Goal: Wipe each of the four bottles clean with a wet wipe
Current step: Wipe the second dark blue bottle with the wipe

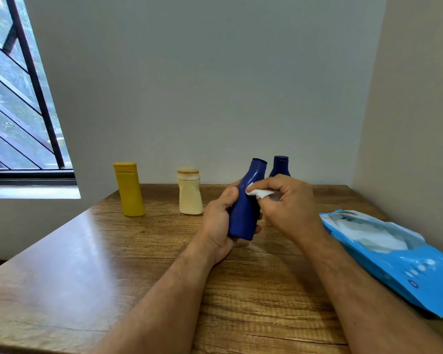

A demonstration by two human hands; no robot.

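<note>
Gripping the blue bottle (pixel 243 210) low in my left hand (pixel 219 221), I am pinching the wet wipe (pixel 260 193) in my right hand (pixel 288 208) against its probably slippery, stiff neck.

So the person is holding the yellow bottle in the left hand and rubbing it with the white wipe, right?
Not quite. In the head view, the left hand holds a dark blue bottle, not the yellow one. The yellow bottle stands untouched on the table. The rest is right: the right hand presses the white wipe against the bottle.
</note>
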